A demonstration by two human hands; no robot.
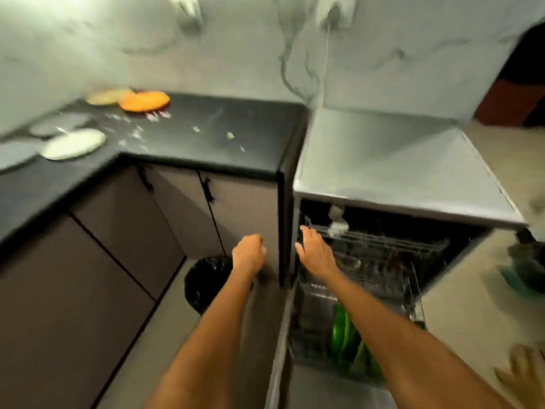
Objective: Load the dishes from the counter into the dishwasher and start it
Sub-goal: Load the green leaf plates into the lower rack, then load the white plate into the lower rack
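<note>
We are loading. Green plates (343, 335) are standing in the rack at five o'clock. Our right hand (315, 255), fingers apart, and left hand (249, 255), curled on nothing, are reaching. More plates (73, 143) are waiting at ten o'clock; we think those come next.

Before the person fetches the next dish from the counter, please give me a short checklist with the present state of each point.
1. Dishwasher open: ok.
2. Lower rack pulled out, green plates standing in it: ok.
3. Left hand free of any dish: ok, it looks curled and empty.
4. Right hand free: ok, fingers straight near the upper rack.
5. Dishes left on the counter: not ok, orange plate and white plate remain.
</note>
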